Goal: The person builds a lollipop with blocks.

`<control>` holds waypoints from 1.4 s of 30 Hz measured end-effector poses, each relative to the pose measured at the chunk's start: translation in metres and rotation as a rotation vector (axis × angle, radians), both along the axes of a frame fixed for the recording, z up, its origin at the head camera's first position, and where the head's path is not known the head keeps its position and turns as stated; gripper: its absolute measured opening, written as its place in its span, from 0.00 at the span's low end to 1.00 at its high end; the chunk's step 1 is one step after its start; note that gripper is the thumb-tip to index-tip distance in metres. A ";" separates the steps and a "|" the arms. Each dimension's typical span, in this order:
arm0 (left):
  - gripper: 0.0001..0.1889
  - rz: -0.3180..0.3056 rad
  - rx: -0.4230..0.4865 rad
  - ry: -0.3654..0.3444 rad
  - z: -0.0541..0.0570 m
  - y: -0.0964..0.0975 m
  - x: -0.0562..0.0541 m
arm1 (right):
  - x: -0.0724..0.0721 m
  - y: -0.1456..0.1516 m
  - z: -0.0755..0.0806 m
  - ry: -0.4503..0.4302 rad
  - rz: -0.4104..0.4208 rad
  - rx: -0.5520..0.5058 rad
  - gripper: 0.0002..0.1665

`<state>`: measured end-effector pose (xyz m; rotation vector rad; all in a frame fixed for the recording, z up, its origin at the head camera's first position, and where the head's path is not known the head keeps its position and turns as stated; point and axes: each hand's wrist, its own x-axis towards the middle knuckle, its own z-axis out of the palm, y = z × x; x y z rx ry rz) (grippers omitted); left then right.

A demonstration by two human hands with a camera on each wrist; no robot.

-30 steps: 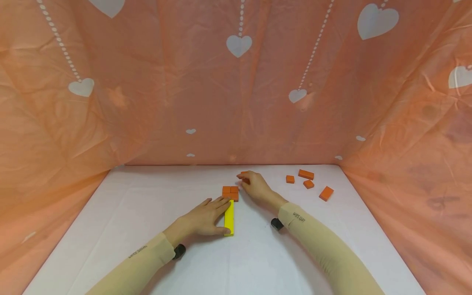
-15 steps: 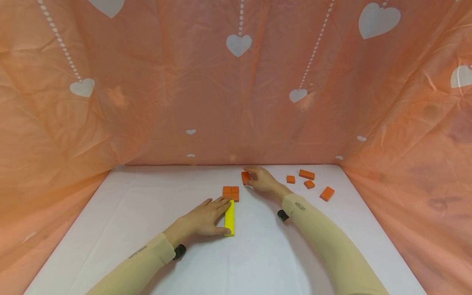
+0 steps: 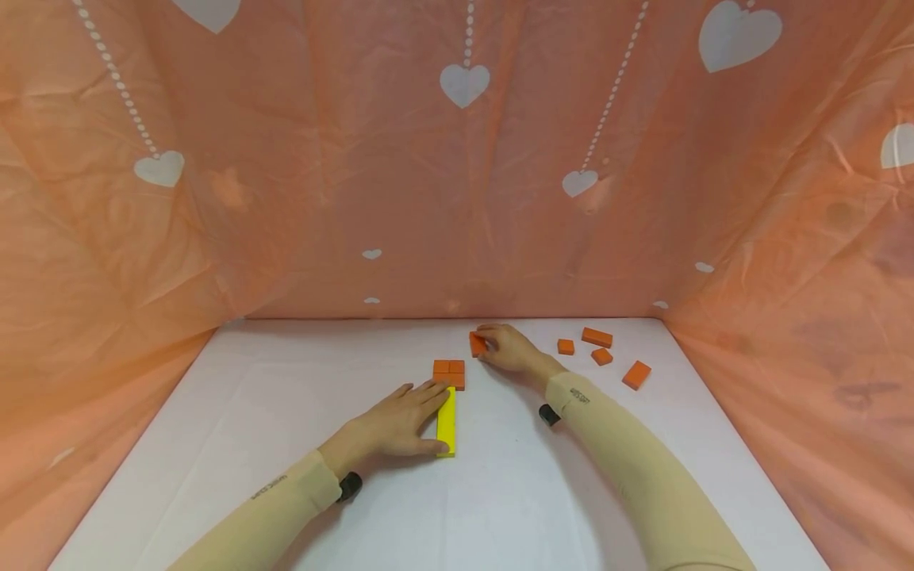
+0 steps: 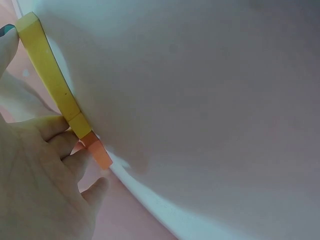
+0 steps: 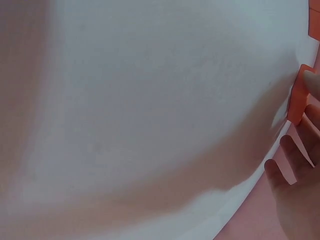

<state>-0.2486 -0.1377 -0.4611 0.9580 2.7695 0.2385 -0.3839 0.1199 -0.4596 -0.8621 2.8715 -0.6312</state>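
My left hand lies over a long yellow block, fingers fairly straight near its far end and thumb at its near end. A seam in the left wrist view marks off a short yellow section; whether it is separate I cannot tell. Just beyond, several orange blocks sit flush together, close to the left fingertips. Farther back, thumb and fingers of my right hand pinch an orange block; in the right wrist view this orange block is partly hidden by the fingers.
Loose orange pieces lie at the back right: a long block, a small block, an angled piece and a rectangular block. An orange curtain borders the white table at the back and sides.
My right hand has moved from beside the joined orange blocks back and slightly right, and now grips the orange block there. My left hand has stayed in place on the yellow block.
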 end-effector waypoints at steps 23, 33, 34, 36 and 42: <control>0.52 0.000 -0.003 -0.020 0.000 -0.001 -0.001 | 0.008 -0.052 0.009 -0.139 -0.079 -0.318 0.30; 0.52 0.001 -0.001 -0.022 0.001 0.000 -0.001 | 0.006 -0.078 0.000 -0.158 -0.031 -0.292 0.29; 0.52 0.002 -0.003 -0.022 0.002 0.000 -0.001 | 0.006 -0.080 -0.001 -0.154 -0.031 -0.285 0.29; 0.52 0.003 -0.006 -0.019 0.002 0.000 -0.001 | 0.006 -0.083 -0.003 -0.154 -0.033 -0.273 0.29; 0.52 0.007 -0.013 -0.023 0.004 -0.001 0.001 | 0.011 -0.087 -0.003 -0.187 -0.044 -0.263 0.28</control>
